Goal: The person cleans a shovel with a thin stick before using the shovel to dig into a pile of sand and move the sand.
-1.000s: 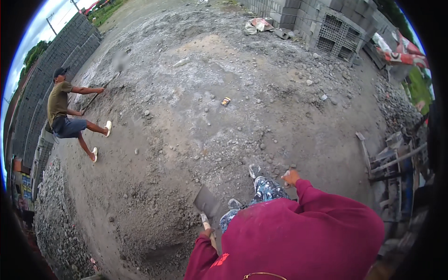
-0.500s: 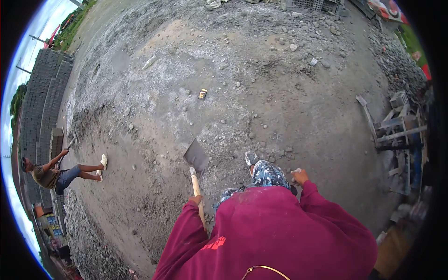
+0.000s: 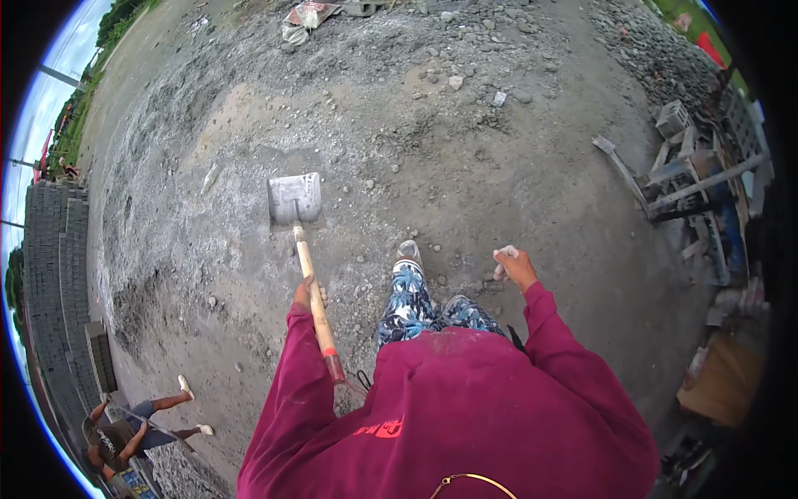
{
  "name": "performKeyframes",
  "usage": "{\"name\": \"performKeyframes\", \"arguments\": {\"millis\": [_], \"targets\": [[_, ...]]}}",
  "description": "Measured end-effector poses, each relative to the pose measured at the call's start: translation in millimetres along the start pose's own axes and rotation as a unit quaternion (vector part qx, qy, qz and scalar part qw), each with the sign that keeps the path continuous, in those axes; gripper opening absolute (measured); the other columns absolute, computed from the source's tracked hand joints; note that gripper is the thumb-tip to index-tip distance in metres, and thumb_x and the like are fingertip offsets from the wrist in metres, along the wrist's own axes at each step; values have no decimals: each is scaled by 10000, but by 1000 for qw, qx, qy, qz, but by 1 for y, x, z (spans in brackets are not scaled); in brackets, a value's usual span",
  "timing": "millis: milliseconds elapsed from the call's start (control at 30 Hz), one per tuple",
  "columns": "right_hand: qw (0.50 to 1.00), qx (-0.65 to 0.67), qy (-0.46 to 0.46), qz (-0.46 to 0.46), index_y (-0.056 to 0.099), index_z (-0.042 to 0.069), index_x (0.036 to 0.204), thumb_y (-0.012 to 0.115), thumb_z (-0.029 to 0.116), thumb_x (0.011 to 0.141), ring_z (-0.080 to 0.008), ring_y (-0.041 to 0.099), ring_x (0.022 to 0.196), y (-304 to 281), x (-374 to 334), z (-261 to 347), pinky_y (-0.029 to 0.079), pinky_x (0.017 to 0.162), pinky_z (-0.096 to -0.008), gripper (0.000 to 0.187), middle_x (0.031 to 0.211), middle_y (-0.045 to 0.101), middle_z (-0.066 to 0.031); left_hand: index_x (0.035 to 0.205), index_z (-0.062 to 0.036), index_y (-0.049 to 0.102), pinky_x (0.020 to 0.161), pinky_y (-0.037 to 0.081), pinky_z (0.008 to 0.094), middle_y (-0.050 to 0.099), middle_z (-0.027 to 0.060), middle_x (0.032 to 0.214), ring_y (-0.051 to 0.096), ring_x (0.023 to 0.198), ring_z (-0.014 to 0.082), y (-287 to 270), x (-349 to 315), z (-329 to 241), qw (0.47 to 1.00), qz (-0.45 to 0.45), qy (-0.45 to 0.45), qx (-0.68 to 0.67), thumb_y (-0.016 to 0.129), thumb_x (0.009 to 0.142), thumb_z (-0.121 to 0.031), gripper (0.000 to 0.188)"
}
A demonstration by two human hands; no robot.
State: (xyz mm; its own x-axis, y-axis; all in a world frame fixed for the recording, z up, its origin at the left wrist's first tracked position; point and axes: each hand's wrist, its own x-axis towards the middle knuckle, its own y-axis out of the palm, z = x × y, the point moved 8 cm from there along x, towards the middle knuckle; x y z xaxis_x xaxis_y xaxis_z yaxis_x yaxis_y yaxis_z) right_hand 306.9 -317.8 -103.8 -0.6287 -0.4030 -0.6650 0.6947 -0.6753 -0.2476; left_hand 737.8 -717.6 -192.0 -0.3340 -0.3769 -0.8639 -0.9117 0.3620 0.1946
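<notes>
My left hand [image 3: 309, 293] is closed round the pale wooden shaft of a shovel [image 3: 295, 200]. Its grey blade lies out ahead on the rough gravelly ground, and a red section shows near the shaft's rear end. Out to the right, my right hand [image 3: 515, 268] hangs in the air over the ground, away from the shovel. Its fingers are curled in and whitish; whether anything is inside them is hidden. Below, my foot in a grey shoe [image 3: 408, 250] is stretched forward.
Another person [image 3: 125, 437] holds a long-handled tool at the lower left, beside stacked grey blocks [image 3: 54, 266]. A wooden frame [image 3: 706, 187] and a rubble heap [image 3: 657, 62] stand at the right. A pale sack [image 3: 307, 18] lies at the far edge.
The view has shifted forward and right. The shovel blade has swung forward, and my right hand has moved out from beside my leg. A small yellow object on the ground no longer shows.
</notes>
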Motion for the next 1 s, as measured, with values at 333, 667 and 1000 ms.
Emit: {"name": "performKeyframes", "arguments": {"millis": [333,667,1000], "targets": [[989,-35,-54,135,601,3,942,628,318,887,-123,586,574,48,88,174,461,567,-290,321,633,600,-41,883,-85,499,422,450,347,530,55,628,532,477,197,135,201,-231,987,-26,60,149,516,891,-477,393],[993,14,43,109,614,22,1026,576,440,914,-105,583,660,5,202,289,440,627,-262,435,699,625,-42,836,-93,525,451,469,344,549,46,640,540,494,181,320,369,-344,984,-9,56,169,616,837,-323,247],[991,-63,-122,10,309,-4,1419,768,472,751,-278,536,1133,-56,184,446,455,907,-369,939,1229,512,-160,941,0,502,534,510,423,564,133,694,577,546,294,577,394,-299,985,-92,-26,-142,600,780,-183,263]]}}
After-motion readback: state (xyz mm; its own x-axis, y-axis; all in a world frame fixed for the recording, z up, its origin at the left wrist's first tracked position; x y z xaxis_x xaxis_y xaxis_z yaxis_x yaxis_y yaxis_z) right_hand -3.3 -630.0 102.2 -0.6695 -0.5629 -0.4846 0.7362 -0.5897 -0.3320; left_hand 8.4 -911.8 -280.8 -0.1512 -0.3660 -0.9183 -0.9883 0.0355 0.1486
